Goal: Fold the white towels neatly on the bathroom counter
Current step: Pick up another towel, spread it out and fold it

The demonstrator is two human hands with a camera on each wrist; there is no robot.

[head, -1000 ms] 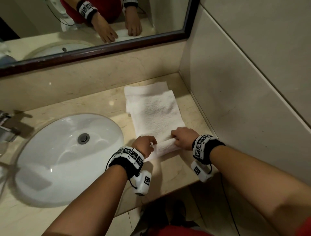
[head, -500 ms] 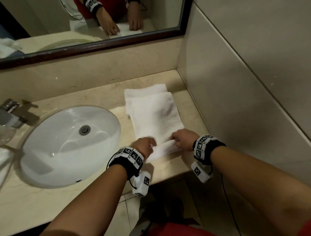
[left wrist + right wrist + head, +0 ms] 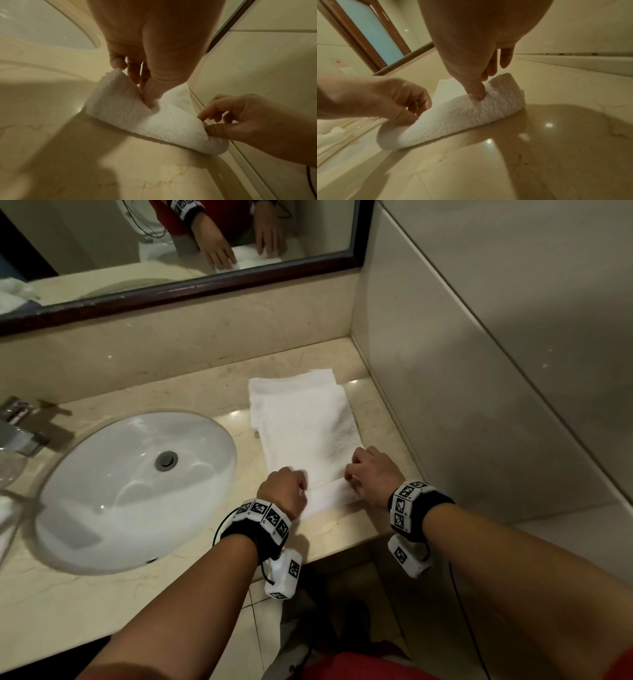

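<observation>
A white towel [image 3: 301, 426] lies lengthwise on the beige marble counter [image 3: 212, 392], to the right of the sink. Its near end is turned over into a low roll [image 3: 329, 496]. My left hand [image 3: 291, 487] pinches the roll's left end, with the thumb [image 3: 150, 97] pressed into the pile and the fingers behind it. My right hand [image 3: 359, 474] pinches the right end, and its thumb [image 3: 476, 92] digs into the towel [image 3: 462, 115]. In the left wrist view the right hand [image 3: 223, 121] grips the fold's corner of the towel [image 3: 137, 119].
The white oval sink [image 3: 137, 491] sits left of the towel, and a chrome tap [image 3: 17, 429] is at the far left. A tiled wall [image 3: 479, 371] closes the counter on the right. The mirror [image 3: 171, 241] runs along the back. The counter's front edge [image 3: 342, 546] is just behind my wrists.
Both hands stay pinched on the towel's near rolled end, which looks barely different. The head view has shifted slightly.
</observation>
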